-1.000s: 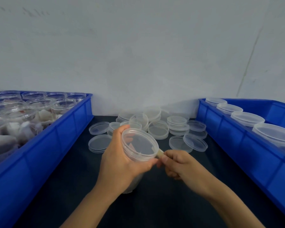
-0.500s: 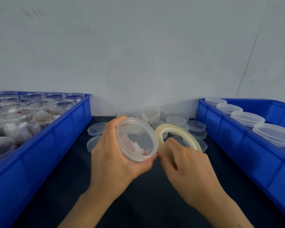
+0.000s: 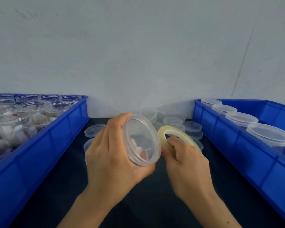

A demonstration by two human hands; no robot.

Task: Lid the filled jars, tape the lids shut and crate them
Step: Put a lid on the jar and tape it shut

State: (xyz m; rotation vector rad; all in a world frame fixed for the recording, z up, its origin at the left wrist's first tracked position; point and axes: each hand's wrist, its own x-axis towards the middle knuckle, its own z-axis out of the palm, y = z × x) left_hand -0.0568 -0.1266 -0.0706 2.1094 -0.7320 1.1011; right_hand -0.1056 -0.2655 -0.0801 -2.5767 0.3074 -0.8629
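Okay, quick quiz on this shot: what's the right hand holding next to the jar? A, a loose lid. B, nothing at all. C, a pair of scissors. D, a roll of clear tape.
D. The right hand grips a pale, ring-shaped roll of tape right beside the lidded jar that the left hand holds tilted on its side.

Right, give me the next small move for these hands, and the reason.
Probably run the tape roll around the lid's rim. The left hand grips the lidded jar tilted sideways, and the right hand holds the roll against the rim, so wrapping looks under way.
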